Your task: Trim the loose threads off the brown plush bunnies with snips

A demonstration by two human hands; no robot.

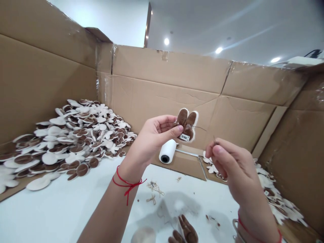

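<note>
My left hand (158, 130) is closed, pinching a brown plush rabbit-head patch (190, 121) with a white edge, its two ears pointing up. A small white label (184, 137) reading "Smile" is on its lower part. From the patch's right side a thin dark thread (201, 128) sticks out toward my right hand (229, 162). That hand is closed too, thumb against forefinger, on a thin dark sliver that looks like a needle (214, 138). A gap separates the two hands. Below them, more brown patches (186, 229) lie on the white table.
At the left rises a large heap of brown-and-white patches (83, 131); a smaller pile (275, 195) lies at the right. A white thread spool (167, 152) lies behind my hands. Thread scraps (155, 189) litter the white table (63, 209). Cardboard walls (162, 91) enclose it.
</note>
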